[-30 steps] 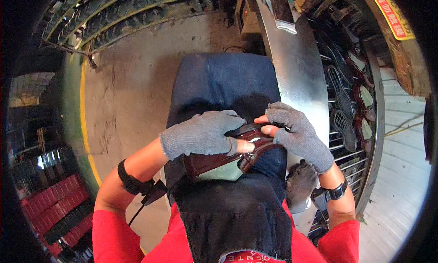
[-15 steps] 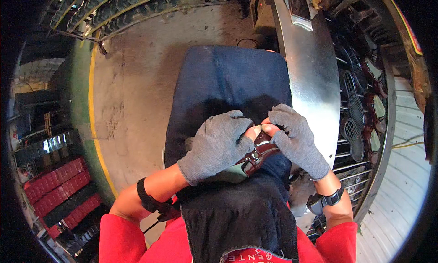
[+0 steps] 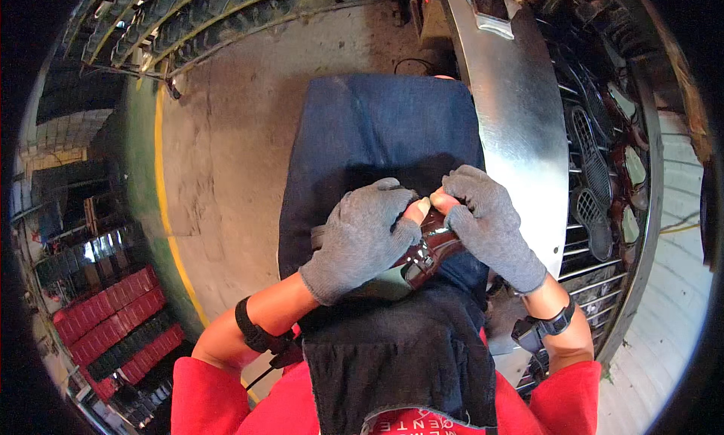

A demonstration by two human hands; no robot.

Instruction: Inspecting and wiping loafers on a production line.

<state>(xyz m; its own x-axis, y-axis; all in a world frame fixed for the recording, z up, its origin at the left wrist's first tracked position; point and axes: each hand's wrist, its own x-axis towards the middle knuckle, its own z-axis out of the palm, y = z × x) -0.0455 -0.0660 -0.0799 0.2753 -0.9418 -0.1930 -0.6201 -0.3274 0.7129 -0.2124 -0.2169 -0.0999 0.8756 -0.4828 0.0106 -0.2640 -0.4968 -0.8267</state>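
Note:
A glossy dark brown shoe upper point(image 3: 431, 248) with a pale greenish underside lies on its side across my lap, over dark blue cloth point(image 3: 388, 126). My left hand point(image 3: 367, 235), in a grey glove with bare thumb tip, is closed around the shoe upper and covers much of it. On the other side, my right hand point(image 3: 483, 222), gloved the same way, pinches at the upper's edge. Both thumbs and index fingertips almost meet there. Whatever small part lies between the right fingertips is hidden.
To my right runs a shiny metal bench top point(image 3: 520, 133). Beyond it, a barred rack point(image 3: 592, 231) holds black soles and brown shoe uppers. Red and black ridged pieces point(image 3: 113, 314) stand in a rack at left. More shoes fill racks point(image 3: 173, 28) at the far left.
My hands stay at the same edge of the shoe upper, with the right fingers shifted slightly up and curled more. The whole view has turned a little.

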